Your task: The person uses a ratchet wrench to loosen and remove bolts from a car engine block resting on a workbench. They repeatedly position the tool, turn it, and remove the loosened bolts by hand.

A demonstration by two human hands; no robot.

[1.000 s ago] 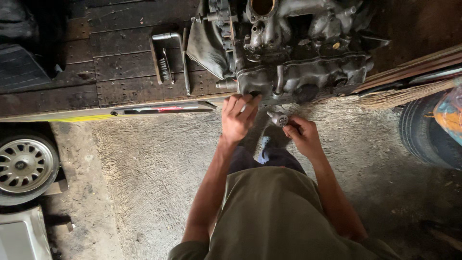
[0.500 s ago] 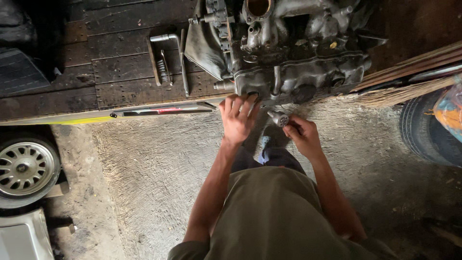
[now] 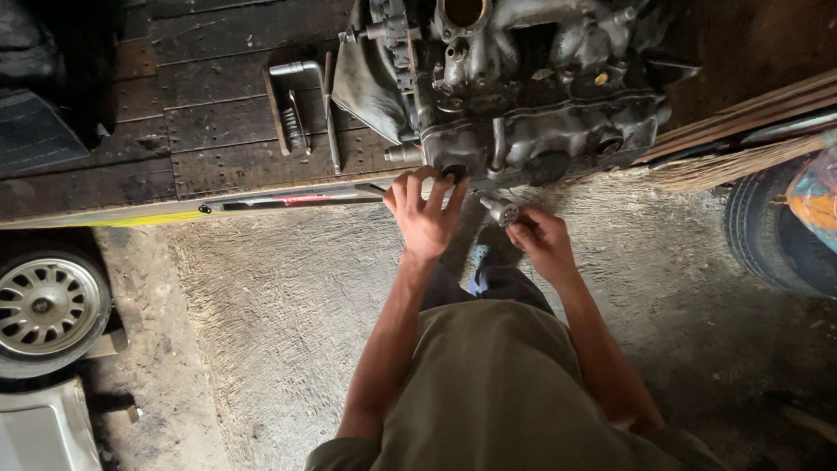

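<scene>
A grimy grey engine block [image 3: 540,96] sits on a dark wooden platform [image 3: 209,131] ahead of me. My left hand [image 3: 425,214] has its fingers spread and rests against the lower front edge of the block, near a round opening. My right hand [image 3: 542,242] is closed around a small grey metal socket-like tool [image 3: 501,210], held just below the block's edge. My forearms and olive shirt fill the lower middle of the view.
A metal wrench and bar [image 3: 301,100] lie on the platform left of the engine. A long tool with a red handle [image 3: 288,201] lies along the platform edge. A car wheel [image 3: 48,310] is at the left, a tyre [image 3: 776,231] at the right, wooden planks [image 3: 750,118] beside it.
My left hand has opened its fingers and slid up against the block's lower edge. My right hand has stayed below the block with the small metal tool.
</scene>
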